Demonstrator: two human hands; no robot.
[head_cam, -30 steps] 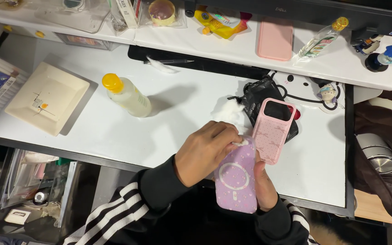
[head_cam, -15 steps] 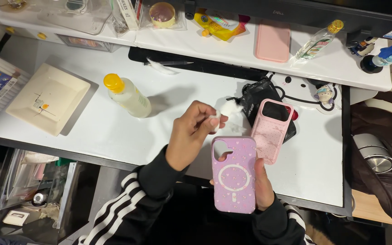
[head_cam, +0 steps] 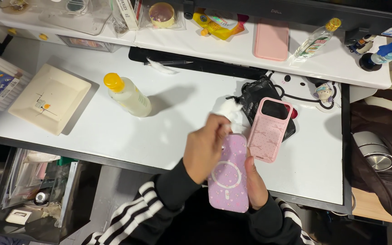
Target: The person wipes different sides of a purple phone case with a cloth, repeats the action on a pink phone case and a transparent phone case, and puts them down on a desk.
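My right hand holds a purple phone case with a white ring and small hearts, its back facing up, over the desk's front edge. My left hand is pressed to the top left of that case. Its fingers are pinched on a small cotton piece that they mostly hide. A fluffy white cotton wad lies on the desk just beyond the fingertips. A pink phone case lies beside the purple one on the right, partly on a crumpled black bag.
A pale bottle with a yellow cap lies on the white desk, left of my hands. A square cream dish sits further left. On the raised shelf behind are a pink flat case, a small clear bottle and a blue figurine.
My left hand lifted off the purple case with the cotton piece, then came back down onto the case's top. The case has tilted slightly and sits a little lower.
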